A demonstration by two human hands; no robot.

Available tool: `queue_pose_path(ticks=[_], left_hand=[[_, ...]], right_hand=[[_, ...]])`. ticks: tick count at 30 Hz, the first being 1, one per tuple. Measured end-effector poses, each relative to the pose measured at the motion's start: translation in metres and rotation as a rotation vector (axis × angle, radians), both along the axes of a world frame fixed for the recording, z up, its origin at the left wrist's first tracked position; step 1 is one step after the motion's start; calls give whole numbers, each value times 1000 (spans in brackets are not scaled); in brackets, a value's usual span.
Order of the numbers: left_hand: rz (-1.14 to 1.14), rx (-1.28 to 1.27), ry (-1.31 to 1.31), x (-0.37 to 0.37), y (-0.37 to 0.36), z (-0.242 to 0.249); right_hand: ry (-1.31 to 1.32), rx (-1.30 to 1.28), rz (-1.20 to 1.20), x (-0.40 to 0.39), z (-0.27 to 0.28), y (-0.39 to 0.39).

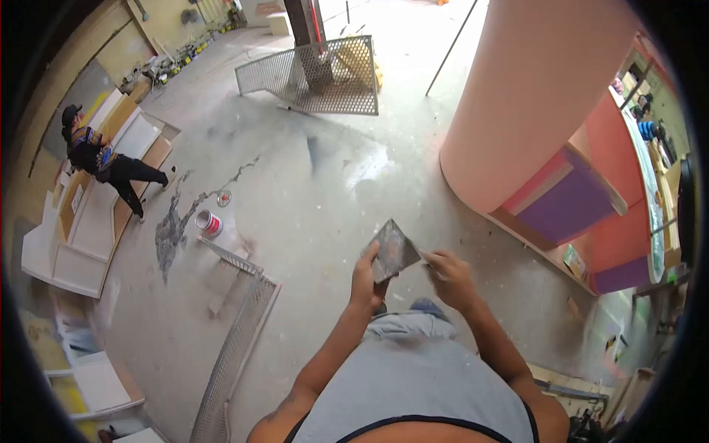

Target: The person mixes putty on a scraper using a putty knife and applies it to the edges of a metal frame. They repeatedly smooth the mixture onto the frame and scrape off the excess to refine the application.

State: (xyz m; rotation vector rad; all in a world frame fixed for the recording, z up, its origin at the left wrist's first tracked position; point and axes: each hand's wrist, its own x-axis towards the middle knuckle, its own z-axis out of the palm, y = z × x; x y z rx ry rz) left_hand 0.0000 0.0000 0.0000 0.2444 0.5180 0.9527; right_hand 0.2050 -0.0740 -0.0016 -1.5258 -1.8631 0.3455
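My left hand (pixel 365 279) grips smeared square plate (pixel 397 252), left of pink column (pixel 524 111). My right hand (pixel 450 277) pinches thin scraper-like tool (pixel 424 256) at plate corner. Apparent step: scraping plate. Next move likely calls for steady plate, controlled tool angle.

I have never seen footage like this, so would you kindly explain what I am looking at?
Of course. There is no machine here, just a person working bare-handed. The single picture comes from a camera on that person's head, looking forward and down, so their own grey top fills the bottom. The left hand holds a flat, stained plate; the right hand grips something thin at its edge, perhaps a scraper. On the floor are an open can and a perforated panel. A pink column stands ahead to the right.
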Motion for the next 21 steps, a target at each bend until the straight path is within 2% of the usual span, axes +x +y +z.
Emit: queue_pose_path(ticks=[1, 2, 3, 5, 6, 7, 9, 11, 12, 13, 14, 15, 17, 18, 19, 20, 21], left_hand=[[42, -28, 90, 0, -10, 12], [84, -45, 182, -3, -19, 22], [101, 40, 234, -21, 67, 34], [266, 141, 377, -7, 92, 43], [279, 108, 366, -2, 106, 32], [305, 149, 458, -7, 132, 21], [329, 156, 576, -7, 158, 11], [473, 175, 576, 13, 191, 17], [480, 174, 581, 18, 208, 9], [388, 239, 590, 21, 225, -1], [296, 298, 597, 24, 242, -5], [313, 290, 609, 24, 259, -2], [-325, 760, 1111, 21, 309, 14], [-145, 681, 1093, 25, 318, 6], [-98, 644, 1098, 25, 332, 4], [61, 453, 985, 23, 347, 1], [217, 265, 864, 19, 358, 0]], right_hand=[[-278, -277, 127, -3, 4, -10], [-480, -398, 177, -1, -1, -24], [-432, -309, 175, -19, -18, 62], [568, -666, -170, 3, -19, 77], [604, -581, -297, 30, -47, 88], [606, -603, -290, 27, -32, 107], [1373, -355, -341, 18, 8, 151], [1438, -385, -361, 9, 28, 195], [1411, -484, -252, 9, 26, 217], [1379, -570, -133, 11, 27, 239], [1378, -570, -119, 18, 30, 265], [1281, -536, -152, 30, 30, 297], [1065, -481, -165, 47, 39, 387], [1120, -435, -121, 49, 56, 411], [1172, -395, -72, 52, 77, 433], [1294, -416, -44, 57, 83, 451], [1361, -391, 106, 58, 96, 468]])
